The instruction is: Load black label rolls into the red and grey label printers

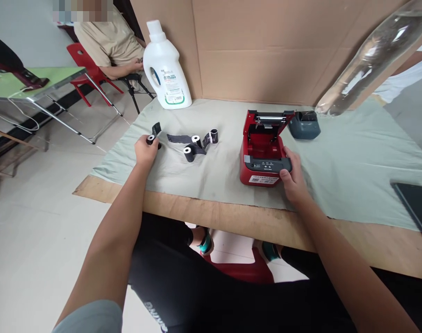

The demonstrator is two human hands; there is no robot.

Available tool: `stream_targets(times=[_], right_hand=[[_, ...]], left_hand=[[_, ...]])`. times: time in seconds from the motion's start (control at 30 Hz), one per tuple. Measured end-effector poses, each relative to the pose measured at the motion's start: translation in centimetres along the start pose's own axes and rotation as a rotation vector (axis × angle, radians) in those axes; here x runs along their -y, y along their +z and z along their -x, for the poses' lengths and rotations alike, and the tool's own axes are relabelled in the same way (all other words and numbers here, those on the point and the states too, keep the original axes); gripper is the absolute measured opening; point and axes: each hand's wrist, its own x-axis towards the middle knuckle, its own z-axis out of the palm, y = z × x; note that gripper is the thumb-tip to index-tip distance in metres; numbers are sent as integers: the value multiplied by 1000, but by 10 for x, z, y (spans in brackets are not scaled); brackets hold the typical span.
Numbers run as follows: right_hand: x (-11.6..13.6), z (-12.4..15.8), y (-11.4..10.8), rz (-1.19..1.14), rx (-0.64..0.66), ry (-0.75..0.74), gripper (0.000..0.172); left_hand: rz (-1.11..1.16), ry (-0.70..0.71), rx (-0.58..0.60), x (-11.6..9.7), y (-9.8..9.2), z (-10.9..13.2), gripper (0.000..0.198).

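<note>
My left hand point(146, 150) is at the left of the cloth, its fingers closed round a small black roll point(150, 138) with a white core; a loose black strip stands up from it. To the right lie several similar rolls, among them a front roll point(188, 155), a middle roll point(196, 141) and a far roll point(214, 136), with dark strips unwound between them. A red label printer point(245, 162) stands upright with its lid raised, and its inside looks bare. My right hand point(294, 179) grips its front right corner, thumb on the front edge.
Behind the printer is a dark grey plastic device point(305, 126). A white detergent bottle point(169, 69) stands at the back left before a cardboard panel point(252, 51). A clear inflated bag point(374, 60) leans at the right. A phone point(414, 203) overlaps the table's front edge. Someone sits beyond.
</note>
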Motion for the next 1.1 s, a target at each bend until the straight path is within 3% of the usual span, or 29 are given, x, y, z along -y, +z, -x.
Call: stream_targets(times=[0.17,0.37,0.47,0.57,0.63,0.73,0.83,0.9,0.93,1.0,1.1], right_hand=[[-1,0,1,1,-10,-4,82],[-1,-1,1,2,-10,-3,84],[0,-1,1,-4,-8,-4,83],[0,-1,1,-14,-11,-10,82],[-1,-1,1,-19,-14,-12,82],[-1,0,1,-21,-16,0,82],[-3,1,2,-27,-20,18,81],[-4,1,3,-37,-21,26,82],[-4,1,3,-43,-21,33,83],[-3,2,4,-56,-28,58,86],[4,0,3,-53,-78,61,95]], left_hand=[[1,-94,49,-13,-3,4,23],[-16,-161,95,-11,-1,3,33],[3,-59,-70,-16,-5,6,42],[36,195,-219,-37,-8,12,50],[32,330,-89,-60,-6,17,40],[-73,383,340,-99,4,20,29],[-123,386,715,-129,19,11,38],[-203,377,893,-143,27,1,44],[-268,376,938,-147,29,-3,44],[-388,395,924,-154,29,-10,36],[-274,409,685,-160,13,-4,25]])
